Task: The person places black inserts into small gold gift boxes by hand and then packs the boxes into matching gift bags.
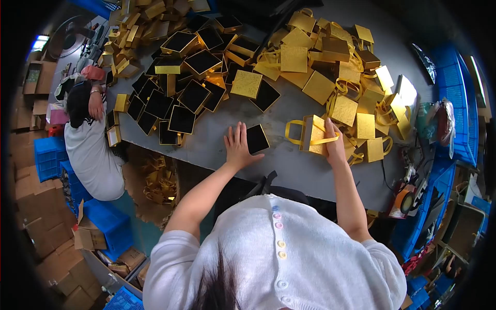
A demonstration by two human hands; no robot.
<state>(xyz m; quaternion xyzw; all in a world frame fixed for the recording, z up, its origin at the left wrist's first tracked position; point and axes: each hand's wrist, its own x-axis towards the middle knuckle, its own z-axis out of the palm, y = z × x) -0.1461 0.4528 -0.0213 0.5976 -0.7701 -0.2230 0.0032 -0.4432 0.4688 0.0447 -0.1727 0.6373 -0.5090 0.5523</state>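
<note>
The left hand (238, 149) lies palm down on the grey desk (206, 150), its grip spread, fingers pointing away from the body and the thumb reaching toward the near corner of a black box (258, 138) with a gold edge. That box lies just to the right of the fingers; whether the thumb touches it, I cannot tell. The right hand (335, 143) has its grip pinching the right side of a gold box (315, 133), with the fingertips at its upper right edge. The gold box is near the front of the desk, to the right of the black box and apart from it. A yellow ribbon (293, 133) loops out from its left side, and another band of ribbon crosses its front toward the right hand. Beyond the left hand, a heap of black trays (195, 96) with gold rims spreads over the desk, some flat and some tilted. Beyond and beside the right hand is a heap of gold cases (294, 59), many with ribbon loops. At the far left, a co-worker (95, 155) in a light top leans at the desk, one arm resting on it. Blue crates (50, 156) stand behind the co-worker, and a blue basket (465, 111) is at the right edge of the desk.
</note>
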